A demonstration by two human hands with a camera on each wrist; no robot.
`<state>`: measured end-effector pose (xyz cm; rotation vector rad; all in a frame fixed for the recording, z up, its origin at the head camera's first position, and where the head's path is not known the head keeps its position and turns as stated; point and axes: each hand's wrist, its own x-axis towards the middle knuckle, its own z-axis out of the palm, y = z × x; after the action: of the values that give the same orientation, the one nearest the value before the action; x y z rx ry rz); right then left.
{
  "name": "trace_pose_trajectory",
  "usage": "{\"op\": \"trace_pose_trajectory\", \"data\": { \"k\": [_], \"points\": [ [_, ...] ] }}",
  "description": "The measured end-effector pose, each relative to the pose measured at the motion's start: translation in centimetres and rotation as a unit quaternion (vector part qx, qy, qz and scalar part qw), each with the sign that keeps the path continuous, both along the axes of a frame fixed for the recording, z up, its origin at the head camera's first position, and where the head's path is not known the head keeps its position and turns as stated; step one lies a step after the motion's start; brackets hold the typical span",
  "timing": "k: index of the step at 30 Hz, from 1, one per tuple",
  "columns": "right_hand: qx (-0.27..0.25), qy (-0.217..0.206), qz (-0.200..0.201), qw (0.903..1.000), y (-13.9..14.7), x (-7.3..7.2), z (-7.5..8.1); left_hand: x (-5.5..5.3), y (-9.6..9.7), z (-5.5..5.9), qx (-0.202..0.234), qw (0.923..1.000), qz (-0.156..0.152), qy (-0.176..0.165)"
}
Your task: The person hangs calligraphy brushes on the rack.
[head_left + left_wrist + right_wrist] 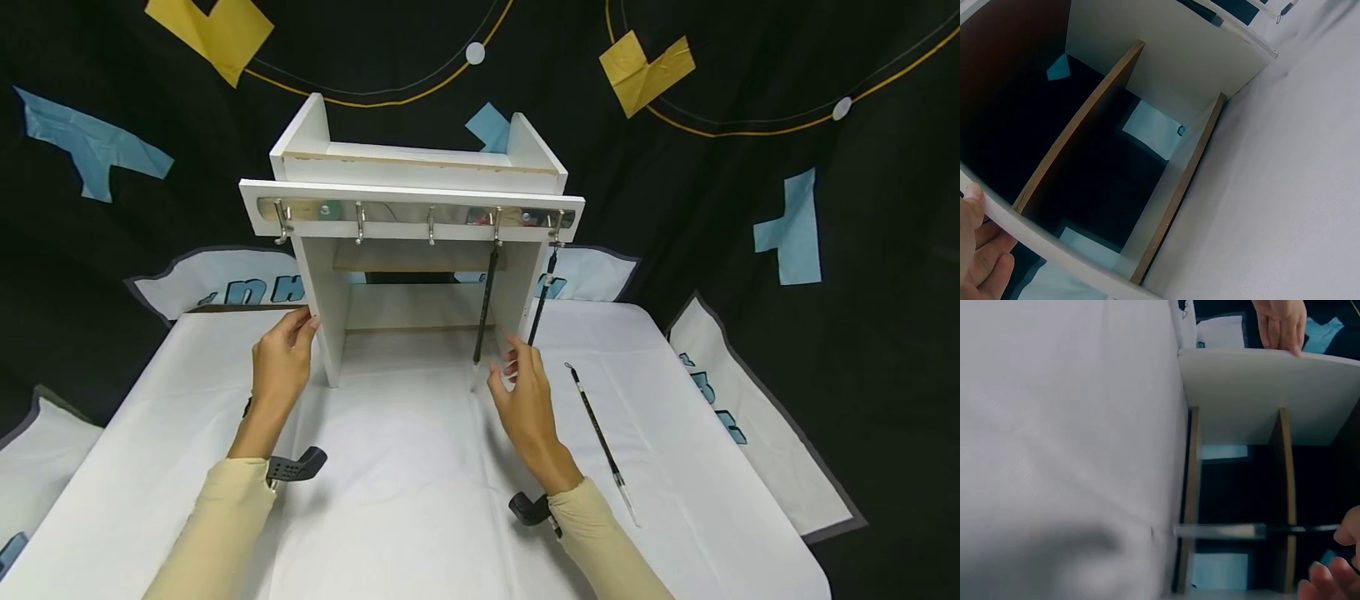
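Observation:
A white wooden shelf [420, 177] with a hook rail [393, 218] stands on the table. My left hand [283, 354] pinches the front edge of its left side panel, thumb inside and fingers outside, as the left wrist view shows. One slim black brush [486, 304] with a clear cap hangs from the fourth hook, and another black brush [542, 300] hangs from the last hook at the right. Between their lower ends is my right hand [527, 404], fingers loosely bent, near the right panel. In the right wrist view, its thumb overlaps the hanging brush [1229, 530].
A third black brush [596, 425] with a clear cap lies on the white table [405, 500], right of my right hand. Three hooks at the left of the rail are bare. Black cloth [750, 217] with tape pieces hangs behind.

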<state>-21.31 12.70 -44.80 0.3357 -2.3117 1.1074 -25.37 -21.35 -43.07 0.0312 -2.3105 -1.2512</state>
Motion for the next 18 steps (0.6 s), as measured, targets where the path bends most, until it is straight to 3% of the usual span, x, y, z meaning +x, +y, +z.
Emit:
{"op": "trace_pose_trajectory", "data": {
  "k": [6, 12, 18],
  "points": [
    [0.047, -0.04, -0.021, 0.9978, 3.1, 1.8, 0.4, 0.1, -0.1, 0.1, 0.001, 1.0, 0.0, -0.005],
    [0.1, -0.1, -0.06, 0.9882, 6.9, 2.8, -0.1, 0.1, -0.1, 0.2, -0.001, 1.0, 0.003, -0.009],
    [0.132, -0.114, -0.082, 0.9813, 10.1, 3.4, -0.9, 0.1, -0.1, 0.2, 0.001, 1.0, -0.004, -0.006]
  ]
}}
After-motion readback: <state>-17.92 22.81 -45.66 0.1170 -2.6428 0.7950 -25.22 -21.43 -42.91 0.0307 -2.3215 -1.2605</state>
